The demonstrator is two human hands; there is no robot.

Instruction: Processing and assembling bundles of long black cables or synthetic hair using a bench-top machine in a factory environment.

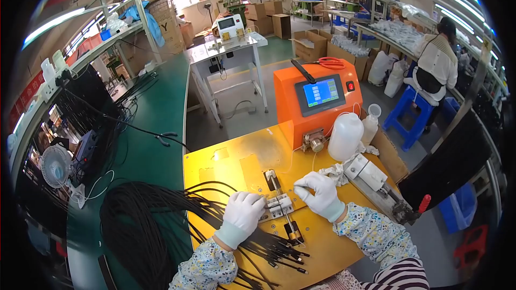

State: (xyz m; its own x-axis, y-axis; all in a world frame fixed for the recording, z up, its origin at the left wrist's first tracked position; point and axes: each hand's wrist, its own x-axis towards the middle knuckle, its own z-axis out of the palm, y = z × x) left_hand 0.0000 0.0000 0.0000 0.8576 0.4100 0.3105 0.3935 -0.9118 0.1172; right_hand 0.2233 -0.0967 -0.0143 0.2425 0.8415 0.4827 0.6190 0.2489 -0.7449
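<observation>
Pressing left hand (244, 212) on metal fixture (279, 204)

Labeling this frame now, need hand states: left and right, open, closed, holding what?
Left hand: closed, pressing a black cable against the small metal fixture.
Right hand: fingers pinched above the fixture; what it holds cannot be told.

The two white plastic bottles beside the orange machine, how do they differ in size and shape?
The large white bottle is wide, rounded and stands nearer the yellow table's middle; the small white bottle behind it is slim, partly hidden and has what looks like an open funnel-like top. The large bottle's top narrows to a closed-looking neck. Both are translucent white, upright, and stand right of the orange machine.
</observation>
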